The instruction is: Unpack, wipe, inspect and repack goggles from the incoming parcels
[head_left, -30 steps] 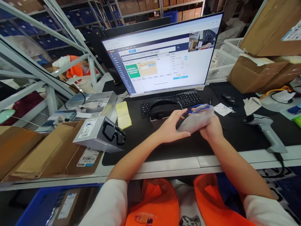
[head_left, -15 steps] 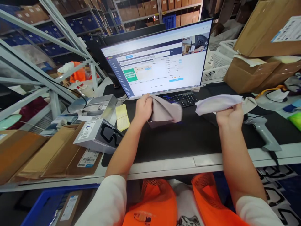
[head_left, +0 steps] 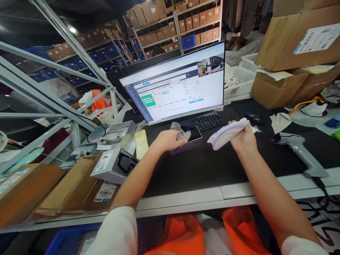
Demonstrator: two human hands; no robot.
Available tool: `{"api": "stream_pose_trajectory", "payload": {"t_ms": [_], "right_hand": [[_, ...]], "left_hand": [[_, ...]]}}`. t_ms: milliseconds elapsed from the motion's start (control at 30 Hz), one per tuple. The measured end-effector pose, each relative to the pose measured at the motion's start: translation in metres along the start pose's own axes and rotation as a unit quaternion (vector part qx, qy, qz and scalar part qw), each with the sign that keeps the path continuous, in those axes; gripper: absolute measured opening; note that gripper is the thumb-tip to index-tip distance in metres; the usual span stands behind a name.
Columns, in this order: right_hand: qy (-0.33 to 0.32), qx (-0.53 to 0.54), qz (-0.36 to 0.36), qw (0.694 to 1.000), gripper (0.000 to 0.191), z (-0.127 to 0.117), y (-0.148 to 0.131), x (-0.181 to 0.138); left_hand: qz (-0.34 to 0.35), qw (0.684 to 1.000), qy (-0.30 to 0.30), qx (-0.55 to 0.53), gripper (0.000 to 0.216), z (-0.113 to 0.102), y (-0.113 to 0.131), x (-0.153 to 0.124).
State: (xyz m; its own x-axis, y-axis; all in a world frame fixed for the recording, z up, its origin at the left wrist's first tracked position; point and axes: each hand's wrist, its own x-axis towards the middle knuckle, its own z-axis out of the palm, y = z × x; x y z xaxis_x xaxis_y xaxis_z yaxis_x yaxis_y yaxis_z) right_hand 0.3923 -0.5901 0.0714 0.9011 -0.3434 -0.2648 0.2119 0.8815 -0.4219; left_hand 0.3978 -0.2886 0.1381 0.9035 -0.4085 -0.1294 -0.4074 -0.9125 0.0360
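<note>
My left hand [head_left: 166, 140] is closed on a crumpled grey cloth pouch [head_left: 178, 130] with a blue cord, pressing it down over a small open box [head_left: 190, 144] on the black desk mat [head_left: 207, 159]. My right hand [head_left: 243, 139] grips a pale folded cloth [head_left: 225, 133] just right of that box, held a little above the mat. A black keyboard [head_left: 205, 121] lies right behind both hands, below the monitor [head_left: 176, 86].
A grey goggles box [head_left: 114, 164] and flat cardboard [head_left: 66, 187] lie at the left. A barcode scanner [head_left: 300, 150], a mouse [head_left: 252, 118] and cardboard boxes [head_left: 292, 60] sit at the right. Another person in orange [head_left: 98, 101] works behind the metal racking.
Both hands first held one cloth bundle together, then pulled apart with a piece each. Now the left has lowered its pouch onto the small box and the right has come back inward.
</note>
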Motion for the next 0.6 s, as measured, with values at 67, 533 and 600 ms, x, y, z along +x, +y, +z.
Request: {"api": "stream_pose_trajectory", "payload": {"t_ms": [67, 533, 600], "right_hand": [[-0.006, -0.008, 0.01, 1.0, 0.036, 0.0, 0.003, -0.001], [-0.163, -0.155, 0.102, 0.969, 0.024, -0.011, 0.053, -0.032], [-0.209, -0.175, 0.108, 0.956, 0.027, -0.013, 0.057, -0.038]], "left_hand": [[0.045, 0.995, -0.077, -0.048, 0.076, 0.0, 0.0, 0.019], [0.106, 0.903, 0.129, -0.397, 0.11, 0.091, 0.083, -0.031], [0.061, 0.883, 0.119, -0.45, 0.1, 0.114, 0.076, -0.037]]}}
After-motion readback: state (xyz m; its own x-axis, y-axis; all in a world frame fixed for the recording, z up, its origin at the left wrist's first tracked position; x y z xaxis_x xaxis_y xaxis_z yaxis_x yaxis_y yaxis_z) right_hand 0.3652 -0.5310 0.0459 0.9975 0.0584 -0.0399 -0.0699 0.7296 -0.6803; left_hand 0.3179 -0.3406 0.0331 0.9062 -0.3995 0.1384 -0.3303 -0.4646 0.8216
